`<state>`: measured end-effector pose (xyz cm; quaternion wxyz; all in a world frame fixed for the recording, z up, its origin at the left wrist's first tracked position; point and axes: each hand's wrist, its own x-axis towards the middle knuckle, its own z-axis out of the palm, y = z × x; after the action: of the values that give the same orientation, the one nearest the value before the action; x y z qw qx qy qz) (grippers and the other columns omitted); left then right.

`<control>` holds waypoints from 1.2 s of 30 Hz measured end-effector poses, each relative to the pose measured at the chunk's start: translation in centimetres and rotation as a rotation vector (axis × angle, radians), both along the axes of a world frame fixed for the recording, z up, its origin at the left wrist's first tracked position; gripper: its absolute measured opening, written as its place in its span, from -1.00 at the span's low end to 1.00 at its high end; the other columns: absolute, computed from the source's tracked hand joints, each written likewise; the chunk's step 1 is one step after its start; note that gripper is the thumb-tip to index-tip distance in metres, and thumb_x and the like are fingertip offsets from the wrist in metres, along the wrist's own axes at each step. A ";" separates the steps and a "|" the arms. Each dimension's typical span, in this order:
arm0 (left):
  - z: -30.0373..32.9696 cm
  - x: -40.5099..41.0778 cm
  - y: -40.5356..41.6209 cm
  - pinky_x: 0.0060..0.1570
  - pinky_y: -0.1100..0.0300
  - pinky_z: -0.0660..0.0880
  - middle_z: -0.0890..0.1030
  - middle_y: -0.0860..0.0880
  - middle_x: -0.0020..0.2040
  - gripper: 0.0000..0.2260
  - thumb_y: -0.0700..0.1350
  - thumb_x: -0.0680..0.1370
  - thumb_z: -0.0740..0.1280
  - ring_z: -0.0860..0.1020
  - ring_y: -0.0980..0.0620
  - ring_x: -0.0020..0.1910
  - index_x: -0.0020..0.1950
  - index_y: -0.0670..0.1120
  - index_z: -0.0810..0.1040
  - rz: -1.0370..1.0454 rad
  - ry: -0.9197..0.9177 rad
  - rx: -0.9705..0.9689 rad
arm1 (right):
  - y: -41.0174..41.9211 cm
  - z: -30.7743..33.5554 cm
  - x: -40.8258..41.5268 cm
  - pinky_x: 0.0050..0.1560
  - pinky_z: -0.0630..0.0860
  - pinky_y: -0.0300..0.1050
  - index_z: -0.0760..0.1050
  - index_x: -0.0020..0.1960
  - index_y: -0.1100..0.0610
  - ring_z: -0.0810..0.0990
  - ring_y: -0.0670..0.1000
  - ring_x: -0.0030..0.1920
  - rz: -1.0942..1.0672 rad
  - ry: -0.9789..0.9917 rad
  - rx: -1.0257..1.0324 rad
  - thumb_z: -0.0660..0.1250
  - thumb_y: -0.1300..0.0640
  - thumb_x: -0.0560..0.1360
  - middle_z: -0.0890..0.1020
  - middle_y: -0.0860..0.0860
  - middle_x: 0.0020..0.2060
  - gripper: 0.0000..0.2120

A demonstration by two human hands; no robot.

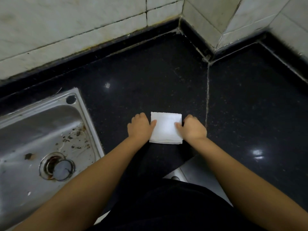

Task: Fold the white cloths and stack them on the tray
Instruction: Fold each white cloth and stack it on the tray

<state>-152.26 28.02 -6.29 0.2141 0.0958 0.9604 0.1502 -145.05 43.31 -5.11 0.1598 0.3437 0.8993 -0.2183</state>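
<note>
Hands flank folded cloth point(165, 127): left hand point(140, 126), right hand point(194, 128) pinching side edges.

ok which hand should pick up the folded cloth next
Hard to call: left hand and right hand each grip one side of the folded cloth, thumbs on top. No tray is in view. The sink lies on the left, so right looks slightly freer.

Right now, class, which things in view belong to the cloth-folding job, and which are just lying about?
Job: folded white cloth; left hand and right hand, gripping its side edges.
Lying about: steel sink, drain plug, black counter, tiled wall.
</note>
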 end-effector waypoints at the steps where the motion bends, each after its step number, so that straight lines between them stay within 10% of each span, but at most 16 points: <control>1: -0.2 0.2 0.5 0.18 -0.02 0.38 0.45 -0.13 0.24 -0.59 0.10 0.58 0.20 0.42 -0.12 0.23 0.27 -0.17 0.40 -0.032 0.018 -0.042 | -0.6 0.0 -0.2 0.11 0.41 0.01 0.37 0.27 0.23 0.50 0.18 0.19 0.011 -0.022 0.032 0.18 -0.04 0.56 0.49 0.16 0.21 -0.59; 6: -0.2 0.7 1.3 0.20 -0.01 0.35 0.41 -0.13 0.23 -0.73 -0.04 0.58 0.22 0.39 -0.12 0.24 0.20 -0.16 0.46 -0.068 0.027 -0.024 | -2.1 0.2 -0.6 0.20 0.37 0.04 0.43 0.25 0.19 0.47 0.17 0.22 -0.010 -0.052 0.033 0.18 0.08 0.55 0.51 0.14 0.20 -0.67; 11: 2.2 0.4 1.7 -0.23 0.19 0.43 0.53 -0.05 -0.14 -0.89 -0.13 0.54 0.30 0.50 -0.01 -0.13 -0.15 -0.09 0.40 0.089 -0.208 0.489 | -0.3 1.7 2.0 -0.17 0.45 -0.11 0.43 -0.01 0.18 0.52 0.07 -0.09 -0.354 0.302 -0.392 0.28 0.13 0.49 0.53 0.02 -0.17 -0.86; 18: 5.9 5.3 6.8 -0.04 0.11 0.58 0.61 -0.10 0.05 -0.69 -0.25 0.53 0.30 0.60 -0.03 0.01 0.27 -0.17 0.44 0.049 -0.521 0.793 | 3.0 4.4 11.1 -0.11 0.56 -0.01 0.54 -0.08 0.22 0.61 0.11 -0.13 -0.828 0.686 -0.854 0.30 0.31 0.51 0.64 0.15 -0.13 -0.95; 36: 8.8 53.1 11.0 -0.24 0.19 0.57 0.65 -0.09 -0.08 -0.88 -0.21 0.59 0.24 0.63 0.07 -0.20 -0.08 -0.13 0.55 -0.719 -1.164 0.566 | -9.2 9.5 63.6 -0.35 0.49 -0.18 0.56 -0.05 0.12 0.59 0.02 -0.21 -1.519 1.165 -0.278 0.26 0.24 0.54 0.64 0.06 -0.12 -0.89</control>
<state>-99.12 38.99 2.53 0.6917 0.3608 0.5257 0.3391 -81.48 34.10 4.42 -0.4556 0.6492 0.3417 -0.5042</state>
